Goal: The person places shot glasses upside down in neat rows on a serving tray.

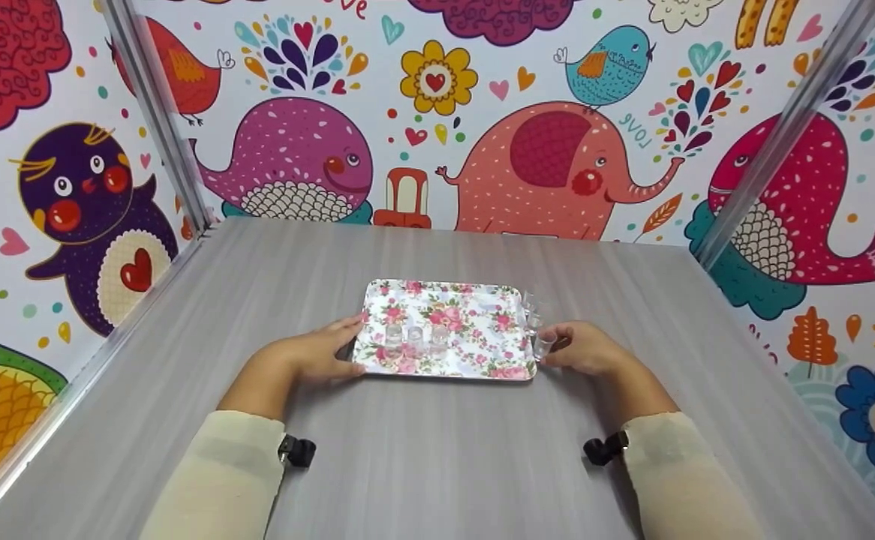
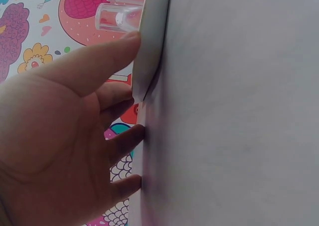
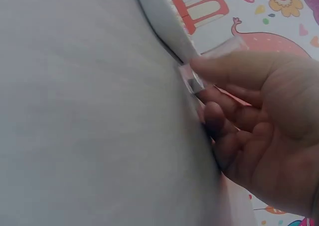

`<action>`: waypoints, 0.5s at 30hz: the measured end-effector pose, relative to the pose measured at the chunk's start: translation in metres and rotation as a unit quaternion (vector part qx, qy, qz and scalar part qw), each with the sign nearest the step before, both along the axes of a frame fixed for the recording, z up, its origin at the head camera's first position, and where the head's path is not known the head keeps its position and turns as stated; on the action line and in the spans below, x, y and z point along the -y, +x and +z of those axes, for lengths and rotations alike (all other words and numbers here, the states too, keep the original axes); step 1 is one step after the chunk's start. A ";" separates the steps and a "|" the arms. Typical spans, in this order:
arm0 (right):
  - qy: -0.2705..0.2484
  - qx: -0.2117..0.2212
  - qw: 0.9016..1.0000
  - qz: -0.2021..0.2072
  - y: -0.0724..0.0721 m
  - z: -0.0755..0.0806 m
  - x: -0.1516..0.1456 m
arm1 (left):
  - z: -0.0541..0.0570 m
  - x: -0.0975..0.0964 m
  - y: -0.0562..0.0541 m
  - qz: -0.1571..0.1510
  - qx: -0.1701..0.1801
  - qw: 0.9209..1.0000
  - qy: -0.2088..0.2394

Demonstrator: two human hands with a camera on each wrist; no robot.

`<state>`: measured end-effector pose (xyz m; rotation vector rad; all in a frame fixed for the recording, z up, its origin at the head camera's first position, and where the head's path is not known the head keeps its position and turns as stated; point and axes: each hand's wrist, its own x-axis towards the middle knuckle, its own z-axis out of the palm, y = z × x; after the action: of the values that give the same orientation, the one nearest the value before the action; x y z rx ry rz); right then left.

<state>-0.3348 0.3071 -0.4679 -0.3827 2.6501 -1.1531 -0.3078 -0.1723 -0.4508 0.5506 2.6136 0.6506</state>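
Note:
A white tray (image 1: pixel 475 360) with pink roses lies on the table, and three small clear shot glasses (image 1: pixel 416 342) stand in a row on its left half. At the tray's left side, my left hand (image 1: pixel 323 350) touches the rim with thumb and forefinger, its other fingers spread on the table in the left wrist view. Beside the right edge of the tray, my right hand (image 1: pixel 584 347) pinches another clear shot glass (image 1: pixel 545 343) between thumb and fingers, low by the tabletop. Further clear glasses (image 1: pixel 534 322) stand behind it, along that edge.
The grey wood-grain table (image 1: pixel 437 465) spreads around the tray. Patterned walls with cartoon animals and metal posts (image 1: pixel 156 112) enclose its back and sides. A small black device (image 1: pixel 299 451) sits at each sleeve cuff.

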 end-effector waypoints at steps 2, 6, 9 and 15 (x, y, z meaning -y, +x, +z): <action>0.007 -0.004 1.000 -0.005 -0.001 -0.002 0.002 | 0.000 0.000 0.000 -0.002 -0.002 1.000 0.001; 0.024 -0.006 1.000 -0.013 -0.001 -0.003 0.003 | 0.001 0.000 0.000 -0.005 -0.003 1.000 0.001; 0.025 -0.008 1.000 -0.011 -0.001 -0.002 0.003 | 0.001 0.000 0.000 -0.004 -0.003 1.000 0.001; 0.026 -0.012 0.999 -0.019 0.001 0.005 0.004 | 0.001 0.000 0.001 0.002 0.003 1.000 -0.001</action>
<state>-0.3336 0.3027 -0.4633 -0.3405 2.7139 -1.0947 -0.3071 -0.1726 -0.4499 0.5423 2.6106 0.6496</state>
